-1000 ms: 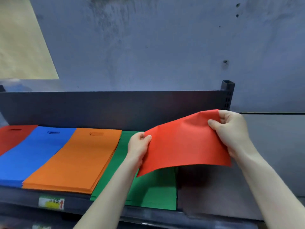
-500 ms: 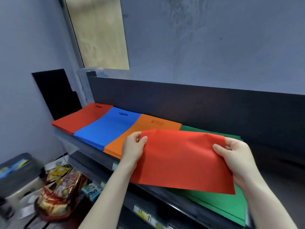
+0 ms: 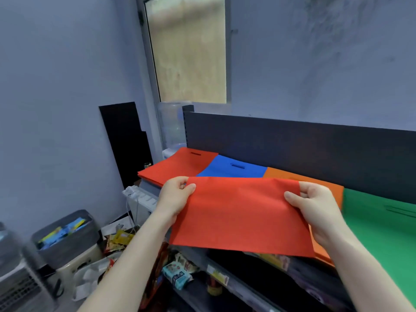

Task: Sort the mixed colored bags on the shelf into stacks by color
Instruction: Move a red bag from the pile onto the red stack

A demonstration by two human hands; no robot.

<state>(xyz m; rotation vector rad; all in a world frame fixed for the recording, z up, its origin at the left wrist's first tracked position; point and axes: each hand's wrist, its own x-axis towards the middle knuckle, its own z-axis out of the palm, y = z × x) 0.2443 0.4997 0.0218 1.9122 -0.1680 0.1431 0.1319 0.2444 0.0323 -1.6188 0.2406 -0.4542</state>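
I hold a flat red bag [image 3: 240,212] stretched between both hands, in the air above the shelf's front edge. My left hand [image 3: 174,197] pinches its left end and my right hand [image 3: 315,208] grips its right end. On the shelf lie four stacks side by side: a red stack [image 3: 177,164] at the far left, then a blue stack [image 3: 234,168], an orange stack [image 3: 319,183] and a green stack [image 3: 378,224]. The held bag hides the front parts of the blue and orange stacks.
A dark back panel [image 3: 292,140] runs behind the stacks. A clear water bottle [image 3: 172,124] stands past the shelf's left end. Below are a lower shelf with snack packets [image 3: 177,273], a grey bin [image 3: 65,237] and a white power strip [image 3: 139,197].
Both hands carried the red bag leftward along the shelf, from over the green stack to over the blue and orange stacks. My view swung left with them.
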